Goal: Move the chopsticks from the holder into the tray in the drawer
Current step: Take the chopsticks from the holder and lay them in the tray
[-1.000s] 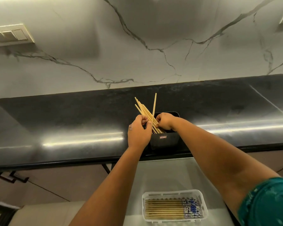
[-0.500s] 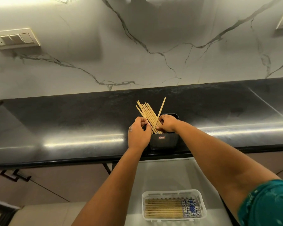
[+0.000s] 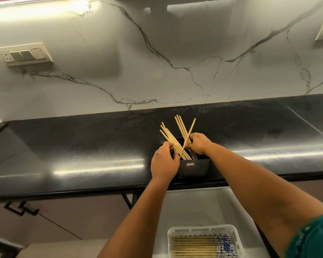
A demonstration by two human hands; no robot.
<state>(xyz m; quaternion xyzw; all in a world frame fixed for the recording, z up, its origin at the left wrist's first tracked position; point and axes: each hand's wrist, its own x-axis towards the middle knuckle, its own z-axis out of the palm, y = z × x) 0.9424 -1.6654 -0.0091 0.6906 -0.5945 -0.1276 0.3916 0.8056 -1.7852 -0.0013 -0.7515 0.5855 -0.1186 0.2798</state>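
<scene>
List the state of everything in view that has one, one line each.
Holder: upright on the countertop edge, chopsticks in it.
Loose chopsticks: splayed in two crossing bunches.
Left hand: gripping the left bunch.
Right hand: gripping the right bunch.
Drawer: open.
Tray: in the drawer, part-filled with flat chopsticks.

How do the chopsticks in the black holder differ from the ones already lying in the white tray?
The chopsticks in the holder stand tilted and fanned out, some crossing; the chopsticks in the tray lie flat, side by side. The holder ones are gripped by the left hand and right hand; nothing touches the tray ones. The tray ones show blue-patterned ends at the right; the holder ones show only plain ends. Both sets are pale wood.
</scene>
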